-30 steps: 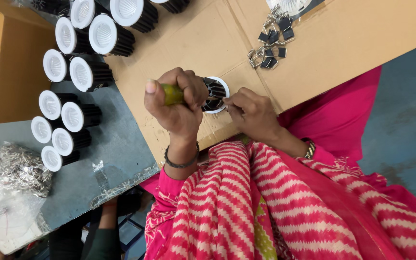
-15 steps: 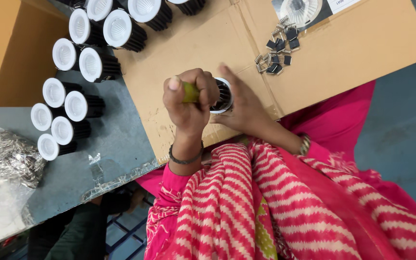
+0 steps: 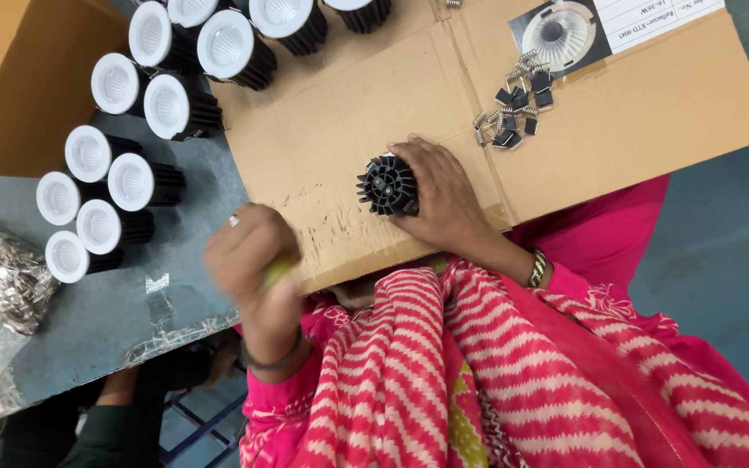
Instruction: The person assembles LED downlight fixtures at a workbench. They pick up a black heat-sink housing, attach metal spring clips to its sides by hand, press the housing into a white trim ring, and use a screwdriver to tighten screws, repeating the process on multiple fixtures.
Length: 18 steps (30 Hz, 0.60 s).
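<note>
Near cardboard edge (image 3: 374,260), finned lamp (image 3: 387,185)

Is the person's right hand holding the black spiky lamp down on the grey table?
Not quite. The right hand does hold the black spiky lamp, but the lamp sits on the brown cardboard, not on the grey table. The head view shows it.
</note>
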Motion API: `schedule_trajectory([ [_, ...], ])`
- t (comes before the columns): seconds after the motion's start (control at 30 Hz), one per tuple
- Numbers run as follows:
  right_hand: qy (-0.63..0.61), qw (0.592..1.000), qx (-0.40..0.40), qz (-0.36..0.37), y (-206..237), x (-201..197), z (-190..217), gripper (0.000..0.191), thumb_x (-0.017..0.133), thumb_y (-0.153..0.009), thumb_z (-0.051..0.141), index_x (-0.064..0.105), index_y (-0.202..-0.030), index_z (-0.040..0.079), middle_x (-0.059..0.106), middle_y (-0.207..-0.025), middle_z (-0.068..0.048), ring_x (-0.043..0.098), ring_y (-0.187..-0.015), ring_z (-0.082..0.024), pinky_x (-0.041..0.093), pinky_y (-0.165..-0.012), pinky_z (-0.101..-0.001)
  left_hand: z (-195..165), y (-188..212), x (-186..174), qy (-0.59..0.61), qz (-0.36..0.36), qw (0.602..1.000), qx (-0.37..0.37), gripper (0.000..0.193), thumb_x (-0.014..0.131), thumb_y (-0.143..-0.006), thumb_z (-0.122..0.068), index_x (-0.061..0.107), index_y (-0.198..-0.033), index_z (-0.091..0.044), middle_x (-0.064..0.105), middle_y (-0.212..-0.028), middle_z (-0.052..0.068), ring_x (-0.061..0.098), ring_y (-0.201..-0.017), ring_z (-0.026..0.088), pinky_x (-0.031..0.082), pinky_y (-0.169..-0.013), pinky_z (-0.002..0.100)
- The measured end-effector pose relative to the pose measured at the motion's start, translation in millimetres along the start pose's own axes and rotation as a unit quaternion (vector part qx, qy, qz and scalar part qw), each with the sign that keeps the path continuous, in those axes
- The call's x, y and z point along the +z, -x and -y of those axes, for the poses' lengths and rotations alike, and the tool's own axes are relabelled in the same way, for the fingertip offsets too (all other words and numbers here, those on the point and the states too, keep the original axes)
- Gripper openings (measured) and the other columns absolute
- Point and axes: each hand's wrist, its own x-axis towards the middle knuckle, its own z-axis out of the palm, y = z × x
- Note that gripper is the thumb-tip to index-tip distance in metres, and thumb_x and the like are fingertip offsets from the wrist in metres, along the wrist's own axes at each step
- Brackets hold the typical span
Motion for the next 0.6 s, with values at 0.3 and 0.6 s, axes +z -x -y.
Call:
schedule_trajectory([
  [0.3, -0.019, 0.998, -0.029, -0.043, 5, -2, -3, 0.109, 0.086, -0.074, 0.014, 0.02, -0.161, 0.007, 0.045, -0.157, -0.023, 0.044, -0.147, -0.041, 0.036, -0.123, -0.0487, 90, 47, 50, -0.283, 0.068, 0.953, -0.079, 0.038, 0.074, -0.082, -0.02, 0.065, -0.116, -0.008, 0.061, -0.122, 0.014, 0.055, -0.124, 0.035, 0.033, -0.111, 0.059],
  [0.6, -0.028, 1.0, 0.001, 0.006, 19, -15, -5, 0.12, 0.087, -0.082, 0.019, 0.001, -0.164, 0.001, 0.049, -0.153, -0.024, 0.05, -0.14, -0.04, 0.038, -0.119, -0.047, 80, 5, 87, 0.017, 0.201, 0.977, -0.073, 0.069, 0.09, -0.083, -0.023, 0.06, -0.145, -0.017, 0.053, -0.154, 0.015, 0.059, -0.14, 0.035, 0.056, -0.113, 0.044],
])
